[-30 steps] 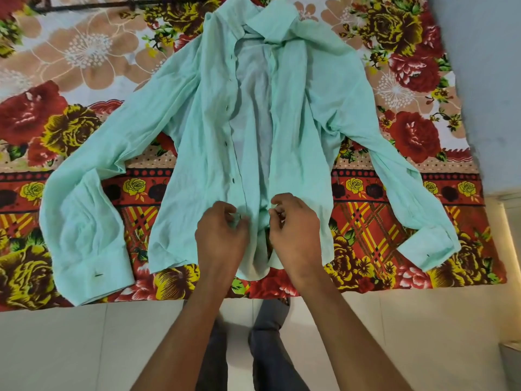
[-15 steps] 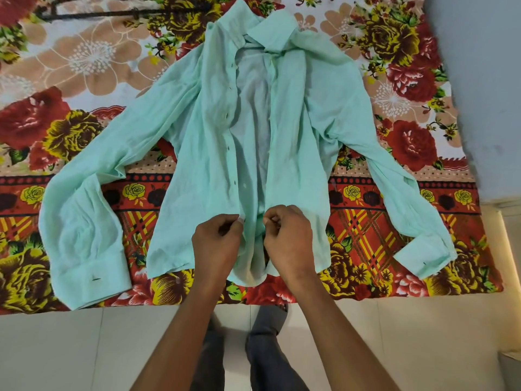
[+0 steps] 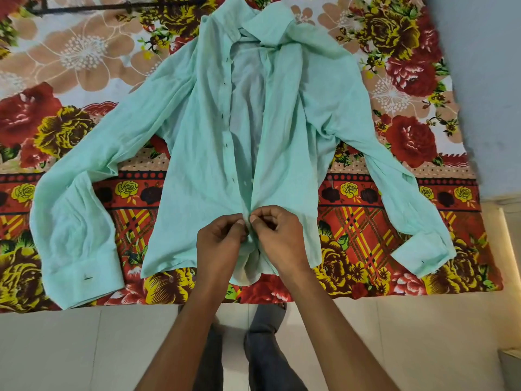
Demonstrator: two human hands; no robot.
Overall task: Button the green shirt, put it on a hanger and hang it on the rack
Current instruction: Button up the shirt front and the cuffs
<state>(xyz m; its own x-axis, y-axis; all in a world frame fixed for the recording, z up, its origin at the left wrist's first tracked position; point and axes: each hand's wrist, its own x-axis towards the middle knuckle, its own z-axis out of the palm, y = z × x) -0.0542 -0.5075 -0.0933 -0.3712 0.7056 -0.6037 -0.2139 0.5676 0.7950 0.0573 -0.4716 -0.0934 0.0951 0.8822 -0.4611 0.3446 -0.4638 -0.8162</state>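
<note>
Head view: green shirt lies flat, front up, on the floral bedsheet, collar at the far end, hem at the near edge of the bed. Both sleeves spread out to the sides and bend back toward me; left cuff and right cuff both rest near the sheet's near edge.

Front is open from the collar most of the way down, inner back panel showing in the gap. The gap narrows toward me and the two front edges meet right at my fingers. A row of small dark buttonholes runs down the left front edge.

My left hand has fingers curled, pinching the left front edge close to the hem. My right hand is curled too, pinching the right front edge. Thumbs and fingertips of both hands are touching at the meeting point. Can't tell whether the button there is through its hole; fingers cover it.

Hem bunches slightly below my hands.

Dark thin rod lies across the sheet at the far left, well apart from the shirt; can't tell what it is.

Below the bed edge: pale tiled floor, my legs in dark trousers between my forearms. Grey wall on the right.
</note>
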